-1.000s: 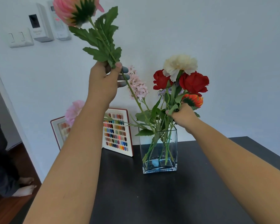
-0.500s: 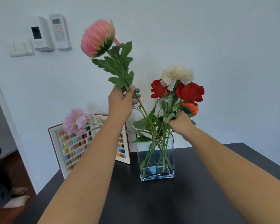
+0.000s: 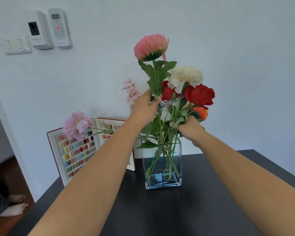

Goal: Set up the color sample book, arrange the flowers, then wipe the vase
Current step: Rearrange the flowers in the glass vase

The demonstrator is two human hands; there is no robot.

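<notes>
The left hand (image 3: 144,108) is wrapped around the stem of a tall pink flower (image 3: 151,47), thumb and fingers pinching it just under the leaves, with the lower stem running down into the glass vase (image 3: 162,165). The right hand (image 3: 188,129) is curled around a bunch of stems just above the vase's rim, gathering them together. Above that hand sit a cream flower (image 3: 186,77), two red roses (image 3: 200,95) and a small orange flower (image 3: 200,113) (partly tucked behind the rose). The vase is square and clear, standing on the dark table (image 3: 160,213) near the wall, with a little water at the bottom and green stems crossing inside.

To the left of the vase, the color sample book (image 3: 76,153) stands open and upright against the wall, its pages filled with rows of colored chips. A pale pink flower (image 3: 77,125) leans out sideways in front of it, and a sprig of small pink blossoms (image 3: 131,91) rises behind the left hand. On the wall are a light switch (image 3: 17,45) and two mounted remotes (image 3: 49,28).
</notes>
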